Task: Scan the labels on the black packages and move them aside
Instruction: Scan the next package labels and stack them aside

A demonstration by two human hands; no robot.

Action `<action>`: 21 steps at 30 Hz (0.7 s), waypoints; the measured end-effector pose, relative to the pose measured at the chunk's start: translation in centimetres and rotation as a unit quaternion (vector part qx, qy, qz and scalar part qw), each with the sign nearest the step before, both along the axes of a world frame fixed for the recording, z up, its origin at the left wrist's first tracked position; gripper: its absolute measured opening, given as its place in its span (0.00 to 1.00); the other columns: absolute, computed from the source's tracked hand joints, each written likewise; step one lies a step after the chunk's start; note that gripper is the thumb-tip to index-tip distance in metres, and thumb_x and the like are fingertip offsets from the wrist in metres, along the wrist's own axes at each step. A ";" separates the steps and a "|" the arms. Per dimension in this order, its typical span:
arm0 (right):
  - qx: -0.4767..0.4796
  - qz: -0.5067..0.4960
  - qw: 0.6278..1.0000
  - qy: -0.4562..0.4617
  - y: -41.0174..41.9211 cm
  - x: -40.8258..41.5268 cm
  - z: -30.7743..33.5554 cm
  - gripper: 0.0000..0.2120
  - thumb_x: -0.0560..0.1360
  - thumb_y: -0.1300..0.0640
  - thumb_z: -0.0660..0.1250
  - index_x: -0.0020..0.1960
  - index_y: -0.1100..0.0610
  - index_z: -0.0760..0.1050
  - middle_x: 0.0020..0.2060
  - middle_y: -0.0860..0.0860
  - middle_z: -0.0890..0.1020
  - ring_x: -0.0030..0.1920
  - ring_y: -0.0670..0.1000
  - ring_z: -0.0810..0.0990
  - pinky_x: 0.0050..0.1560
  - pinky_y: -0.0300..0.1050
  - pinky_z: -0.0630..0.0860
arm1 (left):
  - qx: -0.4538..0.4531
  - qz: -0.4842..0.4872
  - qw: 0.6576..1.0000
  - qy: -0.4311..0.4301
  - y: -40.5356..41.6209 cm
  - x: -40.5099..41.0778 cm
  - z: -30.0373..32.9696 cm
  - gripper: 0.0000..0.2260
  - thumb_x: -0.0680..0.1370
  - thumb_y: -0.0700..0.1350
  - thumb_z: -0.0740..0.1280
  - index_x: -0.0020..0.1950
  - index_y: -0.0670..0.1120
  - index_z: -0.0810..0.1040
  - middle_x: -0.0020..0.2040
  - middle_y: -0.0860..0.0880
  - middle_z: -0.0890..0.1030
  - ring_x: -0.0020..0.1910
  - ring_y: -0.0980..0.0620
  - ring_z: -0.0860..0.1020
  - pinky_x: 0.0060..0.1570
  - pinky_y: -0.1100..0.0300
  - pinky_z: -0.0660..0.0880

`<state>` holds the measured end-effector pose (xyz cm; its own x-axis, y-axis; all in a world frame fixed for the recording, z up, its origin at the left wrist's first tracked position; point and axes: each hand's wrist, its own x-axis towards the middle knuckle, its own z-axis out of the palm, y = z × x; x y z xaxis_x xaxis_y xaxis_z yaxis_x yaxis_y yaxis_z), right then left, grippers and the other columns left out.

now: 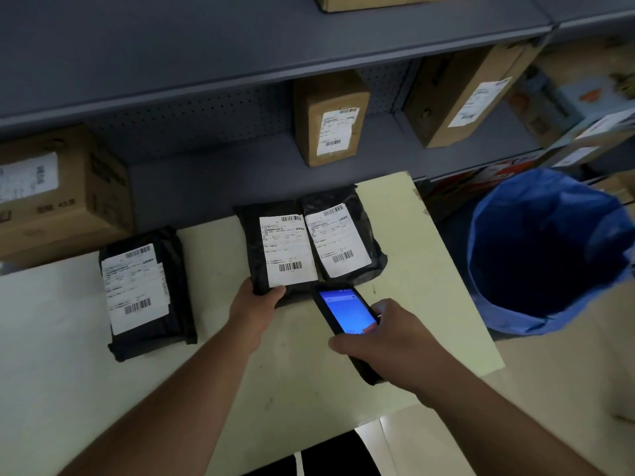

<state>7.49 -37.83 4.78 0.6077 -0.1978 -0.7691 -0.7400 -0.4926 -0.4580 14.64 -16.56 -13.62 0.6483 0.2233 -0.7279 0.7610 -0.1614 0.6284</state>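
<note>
Both bare forearms reach in from the bottom edge over a pale desk. On the right, the right hand is wrapped around a black handheld scanner, its grip closed on the body with the thumb lying beside the lit blue screen; the scanner's top end points at the near edge of the middle black package. On the left, the left hand has its grip closed on that same package's near-left corner, thumb on top just below the white label, fingers hidden beneath. This package lies flat near the far edge of the desk, label up, barcodes at its top and bottom. Touching its right side, and partly overlapped by it, lies a second black package, its own white label up and turned slightly clockwise. Well apart to the left, a third black package lies flat on the desk, label up, untouched by either hand. Behind the desk stands a grey shelf unit holding several brown cardboard boxes with shipping labels; a larger one sits at the left. To the right of the desk stands a bin lined with a blue bag.
</note>
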 end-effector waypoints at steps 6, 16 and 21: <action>-0.009 -0.019 1.000 -0.001 -1.7 -0.2 -0.3 0.26 0.66 0.43 0.80 0.55 0.53 0.74 0.39 0.47 0.81 0.33 0.45 0.78 0.35 0.40 0.75 | -0.002 -0.015 1.000 -0.002 -2.9 0.9 1.5 0.21 0.72 0.49 0.75 0.65 0.53 0.79 0.55 0.54 0.83 0.52 0.48 0.83 0.58 0.43 0.83; -0.004 -0.043 0.999 -0.005 -2.5 -0.7 -0.6 0.26 0.65 0.44 0.80 0.56 0.54 0.74 0.35 0.46 0.79 0.31 0.46 0.76 0.35 0.41 0.75 | -0.004 -0.033 0.999 0.003 -4.1 1.7 0.7 0.17 0.77 0.44 0.72 0.65 0.53 0.77 0.52 0.55 0.80 0.47 0.54 0.80 0.57 0.43 0.83; -0.005 -0.035 0.999 -0.006 -1.6 -0.7 -0.4 0.26 0.65 0.44 0.80 0.56 0.54 0.74 0.35 0.46 0.79 0.30 0.45 0.76 0.35 0.41 0.75 | 0.007 -0.039 0.999 -0.002 -4.0 1.5 1.1 0.21 0.75 0.48 0.73 0.67 0.56 0.75 0.55 0.54 0.82 0.51 0.50 0.81 0.59 0.42 0.82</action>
<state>6.76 -39.47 4.33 0.6008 -0.2472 -0.7602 -0.7674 -0.4445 -0.4620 16.12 -20.55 -12.53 0.6664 0.1820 -0.7231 0.7439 -0.2288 0.6280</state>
